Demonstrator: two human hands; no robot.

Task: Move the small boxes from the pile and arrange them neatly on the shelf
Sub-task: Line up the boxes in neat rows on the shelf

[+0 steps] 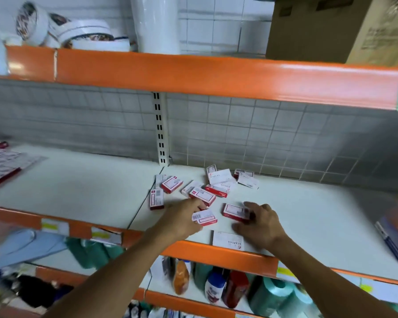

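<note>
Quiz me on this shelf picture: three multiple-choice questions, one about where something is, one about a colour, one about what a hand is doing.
1. Where does the big cardboard box stand?
A. top shelf, right
B. floor
C. among the small boxes

2. What colour is the shelf's front edge?
A. blue
B. orange
C. black

3. What is the right hand doing?
A. hanging idle
B. gripping a bottle
C. holding a red-and-white small box

Answers: 1 A, it sits upper right above the orange rail. 2 B, the strip is plainly orange. 3 C, its fingers curl over that box.
</note>
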